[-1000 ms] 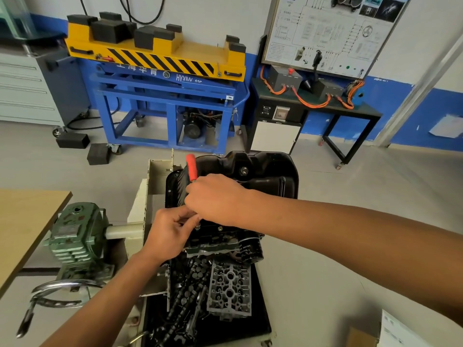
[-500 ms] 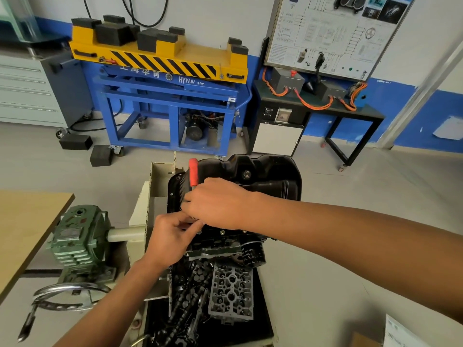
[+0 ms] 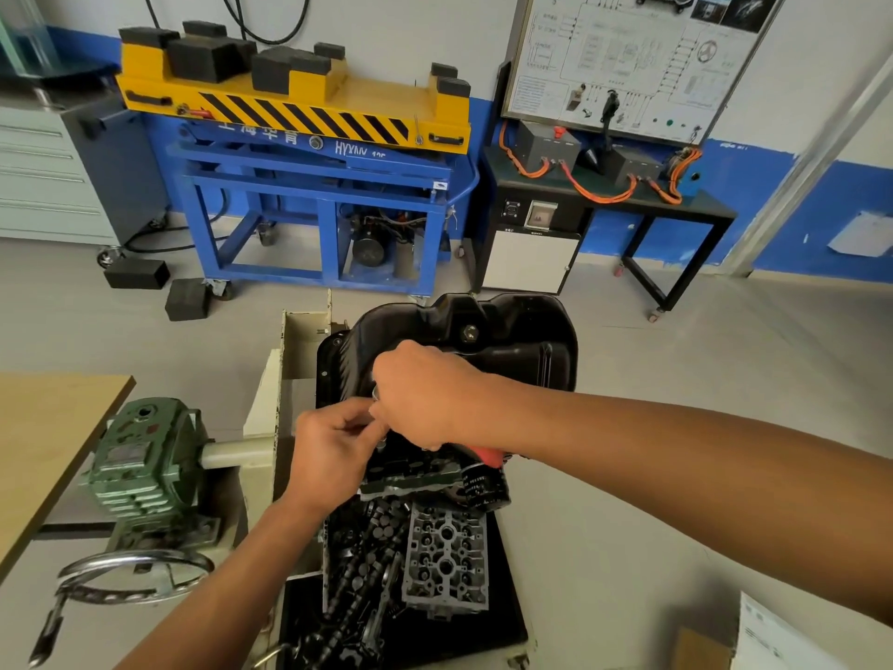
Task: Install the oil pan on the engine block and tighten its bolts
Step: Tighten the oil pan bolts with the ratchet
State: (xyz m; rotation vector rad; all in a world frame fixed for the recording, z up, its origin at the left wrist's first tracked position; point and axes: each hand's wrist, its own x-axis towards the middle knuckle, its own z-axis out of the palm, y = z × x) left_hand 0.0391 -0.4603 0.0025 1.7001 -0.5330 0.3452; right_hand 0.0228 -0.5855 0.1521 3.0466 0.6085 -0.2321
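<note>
Workshop floor [image 3: 676, 427], blue steel lift stand [image 3: 314, 200] beyond. Black pressed-steel oil pan [image 3: 507, 340] sat on the dark metal engine block [image 3: 410, 471], just past the fingers. Right hand [image 3: 425, 394] curled round a red-handled steel ratchet [image 3: 488, 457]; left hand [image 3: 333, 452] pinched its head at the pan's edge. Pan judged stiff, heavyish, oily; grip the rim.

The pressed-metal oil pan [image 3: 507, 331] is glossy black. The ratchet wrench [image 3: 488, 457] has a red plastic handle. The yellow steel lift platform [image 3: 299, 116] bears black diagonal stripes above a blue tubular frame [image 3: 314, 169]. The cast gearbox [image 3: 145, 466] is green and the looping cables [image 3: 599, 198] are orange.
</note>
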